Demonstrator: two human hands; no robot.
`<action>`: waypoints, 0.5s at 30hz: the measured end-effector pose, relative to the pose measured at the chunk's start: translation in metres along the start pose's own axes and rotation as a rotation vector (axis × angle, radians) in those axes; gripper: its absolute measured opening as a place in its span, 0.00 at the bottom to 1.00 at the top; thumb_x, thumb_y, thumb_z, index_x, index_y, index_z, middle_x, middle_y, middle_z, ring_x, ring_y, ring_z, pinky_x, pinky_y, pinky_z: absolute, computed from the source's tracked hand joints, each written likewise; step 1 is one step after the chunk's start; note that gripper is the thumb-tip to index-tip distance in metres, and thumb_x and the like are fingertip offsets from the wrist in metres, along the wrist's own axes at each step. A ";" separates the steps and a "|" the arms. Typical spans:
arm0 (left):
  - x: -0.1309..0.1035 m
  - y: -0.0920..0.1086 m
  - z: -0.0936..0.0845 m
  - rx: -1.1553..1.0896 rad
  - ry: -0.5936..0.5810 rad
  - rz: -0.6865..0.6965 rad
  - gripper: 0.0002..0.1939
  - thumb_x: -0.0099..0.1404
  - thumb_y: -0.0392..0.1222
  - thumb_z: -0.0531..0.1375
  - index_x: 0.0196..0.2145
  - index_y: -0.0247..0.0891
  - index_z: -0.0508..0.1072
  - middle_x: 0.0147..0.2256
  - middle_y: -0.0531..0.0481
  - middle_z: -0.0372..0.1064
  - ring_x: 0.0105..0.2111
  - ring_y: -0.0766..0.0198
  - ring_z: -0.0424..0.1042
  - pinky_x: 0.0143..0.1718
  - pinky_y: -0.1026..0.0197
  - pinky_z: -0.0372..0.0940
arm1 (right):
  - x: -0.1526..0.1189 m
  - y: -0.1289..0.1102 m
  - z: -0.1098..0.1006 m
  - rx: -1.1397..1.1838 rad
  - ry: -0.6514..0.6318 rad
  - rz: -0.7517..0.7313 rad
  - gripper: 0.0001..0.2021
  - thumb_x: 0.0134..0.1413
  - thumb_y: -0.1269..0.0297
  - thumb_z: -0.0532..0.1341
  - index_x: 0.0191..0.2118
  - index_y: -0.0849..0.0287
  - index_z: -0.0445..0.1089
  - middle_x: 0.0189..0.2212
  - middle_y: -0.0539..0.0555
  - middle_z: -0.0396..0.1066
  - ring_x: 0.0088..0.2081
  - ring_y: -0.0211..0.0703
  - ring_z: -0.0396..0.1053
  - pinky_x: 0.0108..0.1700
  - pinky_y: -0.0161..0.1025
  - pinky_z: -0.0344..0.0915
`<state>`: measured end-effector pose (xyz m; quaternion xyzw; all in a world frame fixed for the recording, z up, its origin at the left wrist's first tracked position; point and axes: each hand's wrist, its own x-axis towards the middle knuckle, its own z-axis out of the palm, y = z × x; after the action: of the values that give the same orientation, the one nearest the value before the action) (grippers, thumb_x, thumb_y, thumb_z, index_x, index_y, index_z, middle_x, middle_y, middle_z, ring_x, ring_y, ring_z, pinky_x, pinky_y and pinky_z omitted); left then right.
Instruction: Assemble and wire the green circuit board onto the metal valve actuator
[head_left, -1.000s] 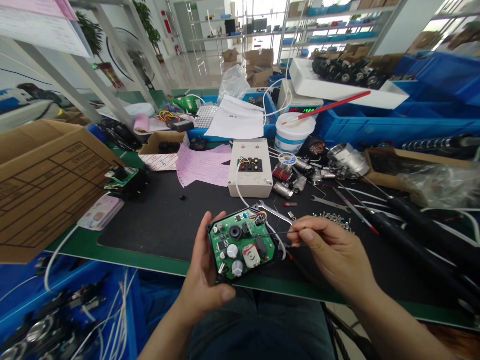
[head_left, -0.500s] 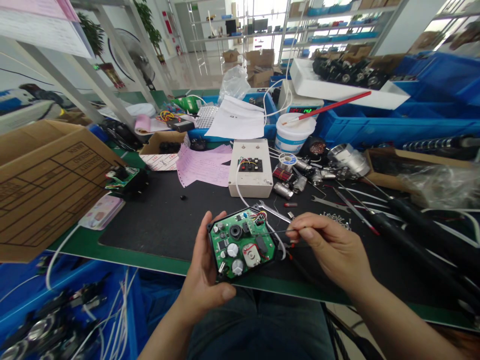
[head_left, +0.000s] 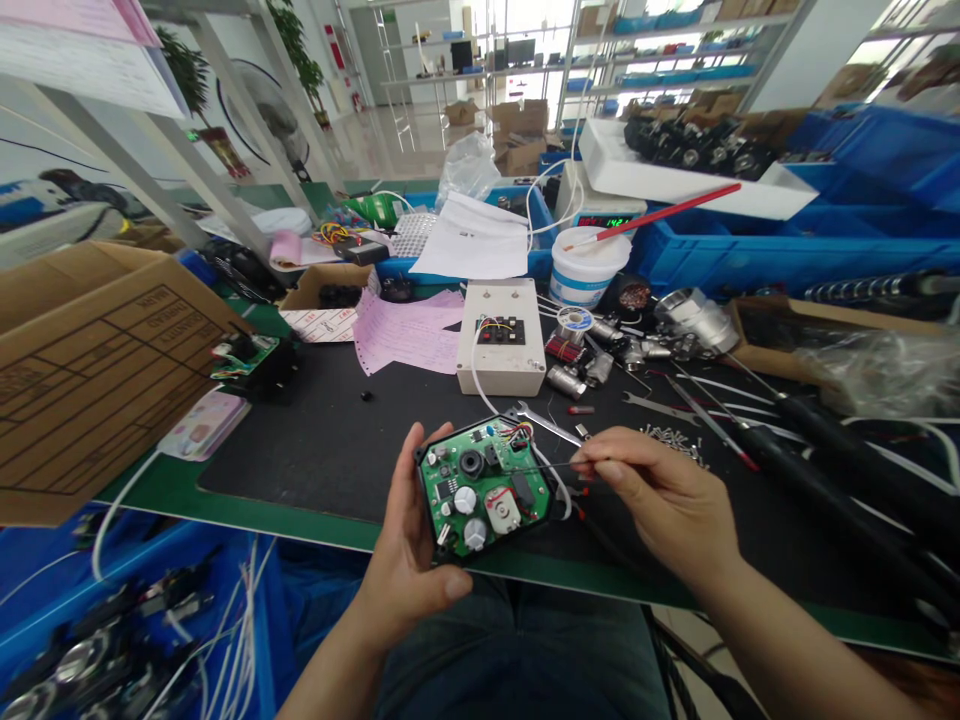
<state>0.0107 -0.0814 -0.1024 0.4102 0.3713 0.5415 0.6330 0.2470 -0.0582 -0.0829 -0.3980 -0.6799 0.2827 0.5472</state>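
Note:
My left hand [head_left: 409, 540] holds a green circuit board [head_left: 480, 475] in a black eight-sided housing by its left edge, tilted toward me above the bench edge. On the board are a round black part, two silver-topped capacitors and a small metal motor-like part. My right hand [head_left: 660, 495] pinches a thin dark metal rod [head_left: 551, 465], whose far end reaches over the middle of the board near the round black part. Whether the tip touches the board cannot be made out. A white cable runs from the housing's right side. An open-end wrench [head_left: 547, 422] lies just behind the board.
A beige control box [head_left: 501, 350] stands behind the board, with metal fittings and a solder spool [head_left: 575, 318] beside it. Screws [head_left: 671, 440] and black-handled tools [head_left: 847, 480] lie at right. A cardboard box [head_left: 112, 390] and another board [head_left: 251, 360] are at left.
My right hand has shifted very slightly left with the rod. The left hand and the board have stayed in place.

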 end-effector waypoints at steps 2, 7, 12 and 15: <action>0.000 0.001 0.000 -0.006 0.009 -0.004 0.58 0.42 0.54 0.74 0.65 0.56 0.48 0.69 0.46 0.37 0.64 0.37 0.48 0.57 0.42 0.60 | 0.004 0.000 -0.006 -0.116 -0.033 -0.129 0.08 0.61 0.71 0.62 0.42 0.50 0.75 0.34 0.50 0.76 0.36 0.43 0.74 0.40 0.39 0.71; 0.000 0.003 0.002 -0.015 -0.002 -0.021 0.59 0.42 0.52 0.75 0.65 0.54 0.47 0.69 0.45 0.38 0.64 0.39 0.49 0.60 0.44 0.56 | 0.014 -0.011 -0.010 -0.152 -0.081 0.018 0.07 0.61 0.64 0.60 0.33 0.55 0.74 0.28 0.52 0.73 0.31 0.43 0.71 0.34 0.38 0.67; 0.000 0.004 0.003 -0.051 -0.011 -0.041 0.60 0.42 0.51 0.75 0.65 0.55 0.46 0.68 0.45 0.41 0.64 0.40 0.49 0.59 0.45 0.57 | 0.017 -0.021 0.003 0.366 -0.139 0.690 0.19 0.58 0.52 0.58 0.21 0.58 0.61 0.15 0.46 0.57 0.18 0.35 0.54 0.20 0.31 0.54; 0.000 0.002 0.001 -0.078 -0.013 -0.036 0.59 0.42 0.49 0.75 0.65 0.54 0.47 0.68 0.45 0.41 0.65 0.40 0.49 0.60 0.44 0.57 | 0.017 -0.019 0.005 0.254 -0.157 0.684 0.19 0.59 0.51 0.58 0.23 0.59 0.63 0.16 0.47 0.60 0.19 0.35 0.56 0.21 0.31 0.56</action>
<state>0.0110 -0.0816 -0.1000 0.3820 0.3532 0.5413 0.6606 0.2365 -0.0538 -0.0597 -0.5080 -0.5072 0.5609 0.4123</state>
